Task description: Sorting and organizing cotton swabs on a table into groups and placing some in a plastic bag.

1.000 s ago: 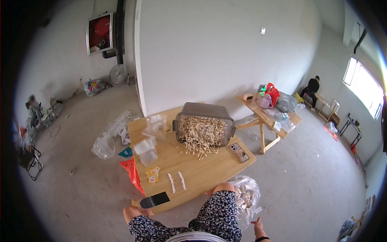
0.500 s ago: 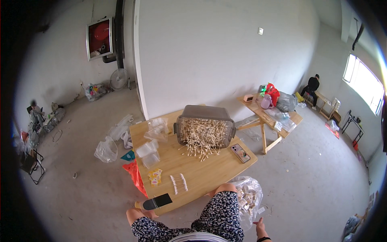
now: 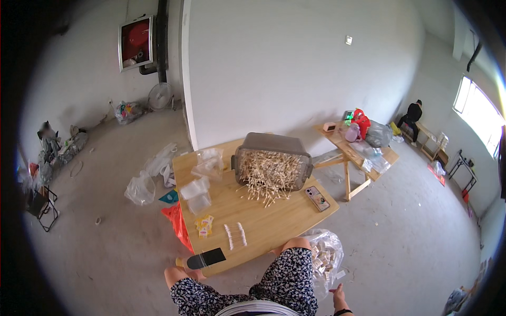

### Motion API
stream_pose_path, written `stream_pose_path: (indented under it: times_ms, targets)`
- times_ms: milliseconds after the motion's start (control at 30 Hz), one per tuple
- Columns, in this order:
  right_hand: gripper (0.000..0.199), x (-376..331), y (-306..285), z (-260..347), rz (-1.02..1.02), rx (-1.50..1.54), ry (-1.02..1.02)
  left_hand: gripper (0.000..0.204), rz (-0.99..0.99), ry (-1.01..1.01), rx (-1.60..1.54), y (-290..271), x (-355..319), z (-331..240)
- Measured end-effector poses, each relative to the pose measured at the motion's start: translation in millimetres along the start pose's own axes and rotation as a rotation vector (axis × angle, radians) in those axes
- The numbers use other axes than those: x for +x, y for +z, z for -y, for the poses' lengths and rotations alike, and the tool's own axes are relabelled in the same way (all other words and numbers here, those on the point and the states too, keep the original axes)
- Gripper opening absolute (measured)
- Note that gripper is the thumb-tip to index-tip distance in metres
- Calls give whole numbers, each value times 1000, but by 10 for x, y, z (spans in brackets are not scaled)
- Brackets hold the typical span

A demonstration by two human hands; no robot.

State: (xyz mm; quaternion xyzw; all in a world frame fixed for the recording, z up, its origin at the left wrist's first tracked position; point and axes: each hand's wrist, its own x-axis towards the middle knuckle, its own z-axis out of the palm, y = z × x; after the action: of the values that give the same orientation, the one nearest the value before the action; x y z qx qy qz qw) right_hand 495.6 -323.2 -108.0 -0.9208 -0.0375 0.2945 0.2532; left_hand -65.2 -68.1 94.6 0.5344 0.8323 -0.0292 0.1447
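- Hanging low beside the clear bag of small packets point(image 3: 326, 258), the right hand point(image 3: 338, 295) is seen empty, grip released.
- Left hand is not seen.
- Bag is kept on the floor against the tabletop point(image 3: 274, 221), within reach.

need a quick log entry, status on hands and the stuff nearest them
Right hand low beside the clear bag of packets, fingers spread, holding nothing. Left hand not in view. Tipped bin of sticks on table, untouched.

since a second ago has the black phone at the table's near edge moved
No. The black phone lies at the same near-left spot on the wooden table, just below the row of white sticks; only the camera shifted.
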Motion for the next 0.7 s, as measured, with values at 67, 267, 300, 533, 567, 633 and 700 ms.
stream_pose_path:
  times_ms: [67, 267, 300, 533, 567, 633, 700]
  targets:
    - [93, -45, 4, -54, 20, 1, -21, 32, 3, -25, -46, 83, 31, 28]
    - [95, 9, 12, -245, 24, -76, -59, 37, -5, -16, -42, 111, 8, -22]
    - [95, 1, 15, -261, 24, -109, -65, 37, -8, -10, -28, 105, 9, -25]
    - [95, -114, 10, 11, 81, -161, -129, 35, 34, -48, 29, 270, 240, 165]
    - [94, -94, 2, 18, 69, -143, -107, 31, -17, 13, 68, 198, 143, 39]
    - [93, -99, -36, -13, 55, -126, -83, 29, -36, -11, 8, 270, 167, 59]
    - [92, -67, -53, -5, 53, -118, -76, 27, -69, -45, -55, 151, 111, 11]
